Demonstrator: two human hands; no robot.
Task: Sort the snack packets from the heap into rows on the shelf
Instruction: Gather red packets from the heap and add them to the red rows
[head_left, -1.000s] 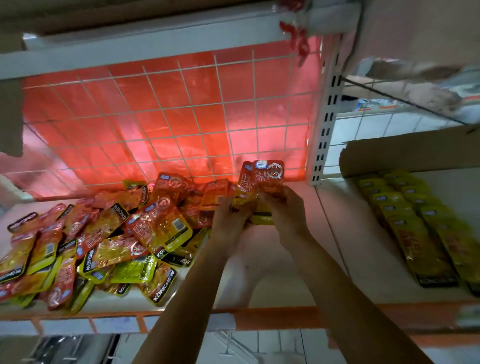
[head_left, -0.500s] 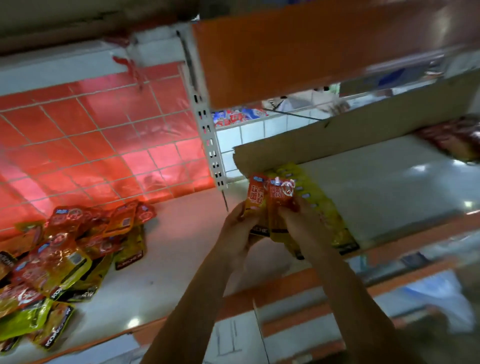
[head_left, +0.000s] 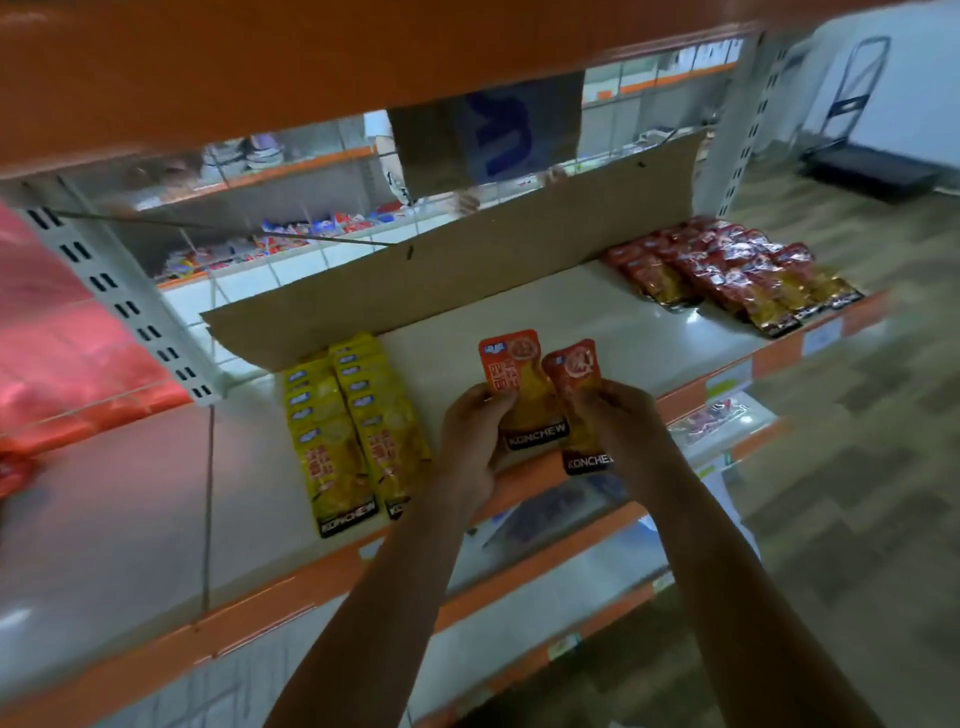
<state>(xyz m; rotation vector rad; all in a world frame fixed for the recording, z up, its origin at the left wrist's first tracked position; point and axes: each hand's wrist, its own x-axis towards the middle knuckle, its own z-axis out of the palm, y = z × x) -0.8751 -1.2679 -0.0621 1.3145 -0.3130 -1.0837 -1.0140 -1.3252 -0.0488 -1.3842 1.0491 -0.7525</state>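
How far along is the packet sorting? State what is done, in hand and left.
Done: yellow rows and red rows lie on the shelf. In hand: the left hand and right hand grip orange packets between those rows. Left: laying these down; the heap is out of view, so the remainder cannot be told.

Glossy plastic-film orange packets (head_left: 524, 395); smooth, faintly reflective white shelf (head_left: 519, 317); matt brown cardboard strip (head_left: 467, 265); perforated metal upright (head_left: 119, 306).
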